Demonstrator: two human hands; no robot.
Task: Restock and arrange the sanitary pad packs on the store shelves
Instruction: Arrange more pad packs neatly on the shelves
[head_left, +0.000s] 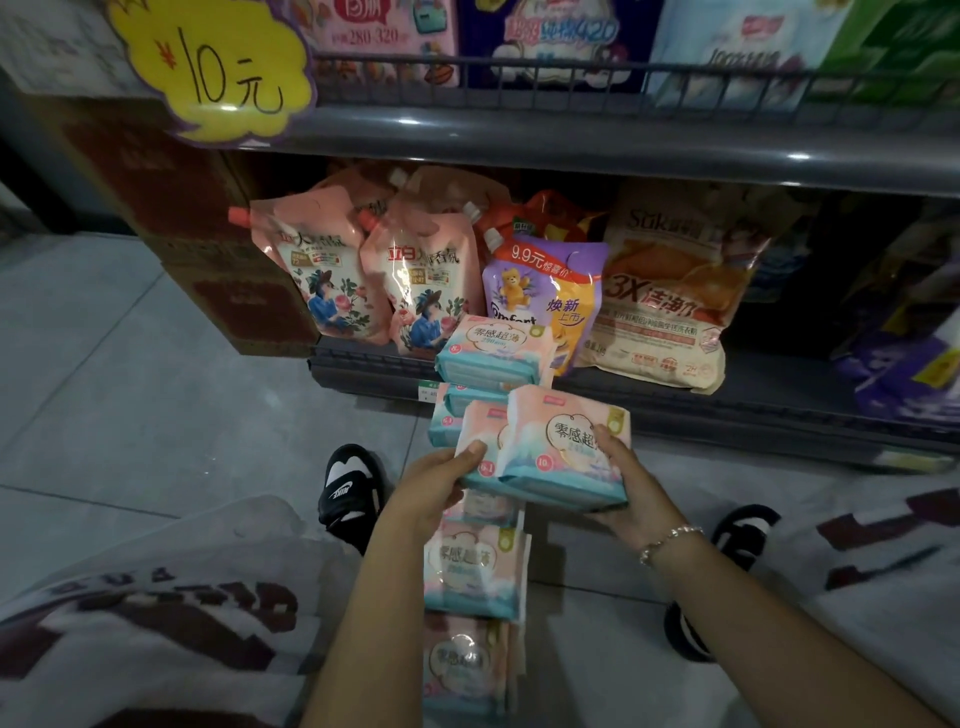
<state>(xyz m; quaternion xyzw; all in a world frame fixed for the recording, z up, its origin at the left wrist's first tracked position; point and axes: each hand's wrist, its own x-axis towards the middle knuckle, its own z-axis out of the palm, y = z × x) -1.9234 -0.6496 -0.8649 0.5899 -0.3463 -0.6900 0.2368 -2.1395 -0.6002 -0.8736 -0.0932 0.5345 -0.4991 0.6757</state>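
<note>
Head view: at frame centre the left hand (434, 486) and right hand (631, 486) together clasp two pad packs (545, 449), fingers closed on either end, above the floor (130, 389). More packs (472, 569) lie in a row at lower centre, another stack (493, 351) leans against the bottom shelf (675, 400). Restocking looks early: most packs are unshelved.
</note>
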